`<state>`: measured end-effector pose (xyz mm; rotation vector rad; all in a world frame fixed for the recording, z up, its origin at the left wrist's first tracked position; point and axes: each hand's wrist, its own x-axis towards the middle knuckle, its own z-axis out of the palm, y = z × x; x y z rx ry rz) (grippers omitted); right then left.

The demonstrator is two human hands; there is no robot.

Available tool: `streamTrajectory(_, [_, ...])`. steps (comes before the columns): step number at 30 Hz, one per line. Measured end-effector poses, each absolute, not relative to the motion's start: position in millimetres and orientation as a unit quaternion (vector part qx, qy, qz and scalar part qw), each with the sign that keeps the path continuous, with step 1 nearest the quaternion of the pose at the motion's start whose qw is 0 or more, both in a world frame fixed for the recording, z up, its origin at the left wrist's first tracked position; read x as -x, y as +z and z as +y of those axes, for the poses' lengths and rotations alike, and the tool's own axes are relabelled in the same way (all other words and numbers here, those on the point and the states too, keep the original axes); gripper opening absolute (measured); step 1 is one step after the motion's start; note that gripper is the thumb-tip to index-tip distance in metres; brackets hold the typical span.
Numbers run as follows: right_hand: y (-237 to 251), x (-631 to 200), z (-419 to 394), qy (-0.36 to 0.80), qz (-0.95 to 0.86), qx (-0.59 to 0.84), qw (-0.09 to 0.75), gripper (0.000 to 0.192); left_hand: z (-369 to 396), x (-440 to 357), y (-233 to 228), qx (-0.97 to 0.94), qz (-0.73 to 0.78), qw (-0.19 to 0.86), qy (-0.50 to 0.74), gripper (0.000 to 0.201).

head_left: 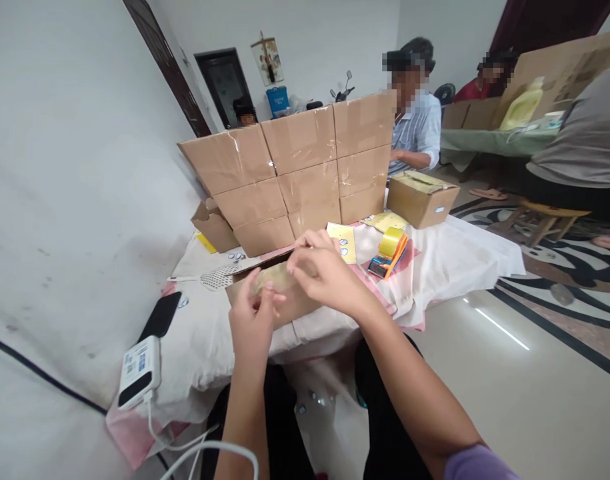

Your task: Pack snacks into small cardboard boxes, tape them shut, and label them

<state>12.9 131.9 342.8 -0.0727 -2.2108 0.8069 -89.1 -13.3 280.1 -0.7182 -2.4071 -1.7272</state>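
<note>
Small open carton [279, 283] — sat at the near edge of the cloth-covered surface [449, 260]; left hand [252, 320] and right hand [325, 270] pinched its flap, fingers closed. Tape dispenser [389, 252] just beside.

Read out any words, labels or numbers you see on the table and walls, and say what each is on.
None can be read.
White device: code label, too small.
Yellow sheets: small stickers, blurred.
Blue box: print blurred.
Wall hanging: unreadable.
</note>
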Motion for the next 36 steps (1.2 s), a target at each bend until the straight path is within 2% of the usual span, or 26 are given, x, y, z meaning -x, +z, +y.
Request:
streamTrajectory(4, [362, -25, 151, 0.346, -0.821, 0.054, 0.451, 0.013, -16, 118, 283, 0.219, -0.847, 0.262, -0.408, 0.041])
streamTrajectory(6, [368, -28, 156, 0.375, -0.804, 0.042, 0.459, 0.012, -14, 132, 282, 0.273, -0.856, 0.291, -0.328, 0.04])
streamTrajectory(10, [371, -23, 158, 0.448, -0.788, -0.009, 0.423, 0.015, -8, 143, 276, 0.349, -0.884, 0.178, -0.257, 0.043])
streamTrajectory(14, [369, -16, 159, 0.504, -0.792, -0.028, 0.342, 0.018, -6, 136, 275, 0.35, -0.898, 0.083, -0.252, 0.034])
streamTrajectory(21, [356, 14, 172, 0.647, -0.729, -0.054, 0.216, 0.016, -7, 121, 277, 0.378, -0.907, 0.046, -0.178, 0.059])
streamTrajectory(24, [339, 42, 179, 0.589, -0.786, 0.005, 0.188, 0.016, -6, 120, 277, 0.379, -0.911, 0.053, -0.152, 0.062])
streamTrajectory(30, [299, 85, 195, 0.297, -0.925, 0.191, 0.143, 0.018, -3, 122, 277, 0.369, -0.915, 0.064, -0.147, 0.057])
streamTrajectory(32, [292, 90, 197, 0.262, -0.934, 0.203, 0.131, 0.02, -3, 123, 276, 0.369, -0.914, 0.066, -0.154, 0.057])
streamTrajectory(36, [289, 89, 197, 0.269, -0.935, 0.187, 0.133, 0.02, -4, 122, 274, 0.376, -0.908, 0.075, -0.168, 0.057])
